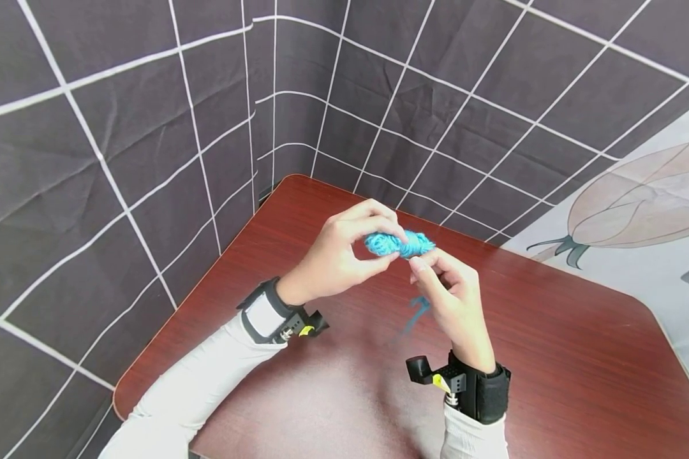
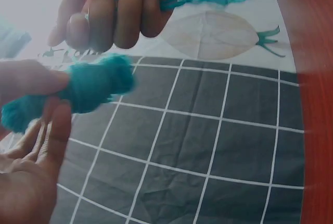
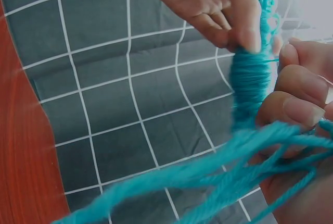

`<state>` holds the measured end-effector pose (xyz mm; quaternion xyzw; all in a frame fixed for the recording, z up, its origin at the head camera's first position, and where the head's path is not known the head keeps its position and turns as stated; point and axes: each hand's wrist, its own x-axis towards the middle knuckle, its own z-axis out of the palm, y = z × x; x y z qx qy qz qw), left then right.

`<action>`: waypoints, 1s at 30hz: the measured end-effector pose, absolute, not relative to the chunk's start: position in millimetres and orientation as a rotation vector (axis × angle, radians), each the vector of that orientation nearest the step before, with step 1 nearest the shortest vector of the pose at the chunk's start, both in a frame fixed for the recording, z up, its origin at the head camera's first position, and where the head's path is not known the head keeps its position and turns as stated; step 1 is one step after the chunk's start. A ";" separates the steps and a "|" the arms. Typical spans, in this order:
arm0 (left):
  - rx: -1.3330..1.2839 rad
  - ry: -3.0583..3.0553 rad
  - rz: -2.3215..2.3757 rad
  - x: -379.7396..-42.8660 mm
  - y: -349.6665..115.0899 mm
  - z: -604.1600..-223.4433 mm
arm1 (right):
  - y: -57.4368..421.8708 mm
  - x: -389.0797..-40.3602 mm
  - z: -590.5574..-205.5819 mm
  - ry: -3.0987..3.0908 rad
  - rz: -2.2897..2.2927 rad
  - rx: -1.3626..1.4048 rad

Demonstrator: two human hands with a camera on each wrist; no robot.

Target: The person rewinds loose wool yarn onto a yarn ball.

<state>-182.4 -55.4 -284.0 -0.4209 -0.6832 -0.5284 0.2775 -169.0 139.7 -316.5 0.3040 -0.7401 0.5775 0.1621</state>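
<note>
A small skein of turquoise yarn (image 1: 416,244), wound tightly round its middle, is held above the table. My left hand (image 1: 356,245) pinches it between thumb and fingers, as the left wrist view also shows with the yarn bundle (image 2: 99,83). Close beside its other end, my right hand (image 1: 453,287) has its fingers curled round loose yarn. In the right wrist view a thin strand runs from the wound bundle (image 3: 250,83) to the right fingertips (image 3: 290,54). Several loose strands (image 3: 208,164) trail from the right hand, and a yarn tail (image 1: 418,311) hangs below it.
The reddish-brown table (image 1: 551,357) lies under both hands. Dark cloth with a white grid (image 1: 207,127) stands along its left and far sides. A pale cloth with a plant drawing (image 1: 637,204) is at the right. Each wrist wears a strapped camera.
</note>
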 end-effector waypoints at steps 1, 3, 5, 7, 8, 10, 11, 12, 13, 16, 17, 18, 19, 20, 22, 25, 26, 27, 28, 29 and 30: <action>-1.147 -1.866 -1.405 -182.4 -56.4 -284.0 | 140.1 -169.0 -316.4 -2.106 1.654 0.867; -1.192 -1.928 -1.388 -182.6 -58.1 -283.7 | 140.6 -169.1 -316.4 -2.089 1.664 0.870; -1.268 -1.985 -1.396 -183.1 -59.7 -284.0 | 140.8 -169.2 -316.4 -2.073 1.675 0.873; -1.379 -2.026 -1.420 -183.5 -61.3 -284.1 | 140.8 -169.0 -316.2 -2.069 1.673 0.864; -1.444 -2.039 -1.447 -183.8 -62.0 -284.1 | 140.9 -168.8 -316.2 -2.068 1.669 0.862; -1.559 -2.055 -1.512 -183.8 -63.7 -284.3 | 141.2 -168.5 -316.5 -2.067 1.667 0.862; -1.610 -2.051 -1.561 -183.7 -64.5 -284.3 | 141.4 -168.3 -316.7 -2.067 1.665 0.861; -1.652 -2.041 -1.616 -183.7 -65.2 -284.2 | 141.5 -168.0 -316.6 -2.069 1.658 0.858; -1.680 -2.022 -1.675 -183.5 -65.7 -284.3 | 141.7 -167.7 -316.6 -2.071 1.652 0.856; -1.714 -1.950 -1.840 -182.7 -66.7 -284.2 | 141.6 -166.6 -316.1 -2.080 1.644 0.838; -1.721 -1.926 -1.887 -182.5 -66.6 -284.2 | 141.3 -166.2 -315.8 -2.083 1.648 0.835; -1.722 -1.905 -1.922 -182.1 -66.3 -284.2 | 141.0 -165.6 -315.2 -2.086 1.653 0.833; -1.718 -1.885 -1.956 -181.6 -65.8 -284.1 | 140.5 -165.0 -314.9 -2.086 1.668 0.835; -1.708 -1.863 -1.988 -181.3 -65.1 -284.1 | 140.2 -164.5 -314.5 -2.082 1.686 0.843; -1.674 -1.814 -2.027 -180.8 -63.0 -284.0 | 139.4 -163.6 -313.3 -2.083 1.698 0.861; -1.593 -1.717 -2.057 -181.3 -60.1 -284.1 | 139.1 -163.1 -312.4 -2.102 1.694 0.859; -1.564 -1.682 -2.060 -181.8 -59.3 -284.1 | 139.2 -163.2 -312.5 -2.110 1.687 0.856; -1.539 -1.640 -2.070 -182.5 -58.5 -284.5 | 139.2 -163.8 -312.8 -2.110 1.682 0.862; -1.516 -1.600 -2.084 -183.4 -57.8 -285.0 | 139.4 -164.5 -313.2 -2.117 1.673 0.857; -1.492 -1.562 -2.095 -184.1 -57.3 -285.3 | 139.6 -165.3 -313.8 -2.110 1.680 0.861; -1.465 -1.532 -2.106 -184.9 -56.8 -286.1 | 139.6 -166.3 -314.4 -2.103 1.679 0.872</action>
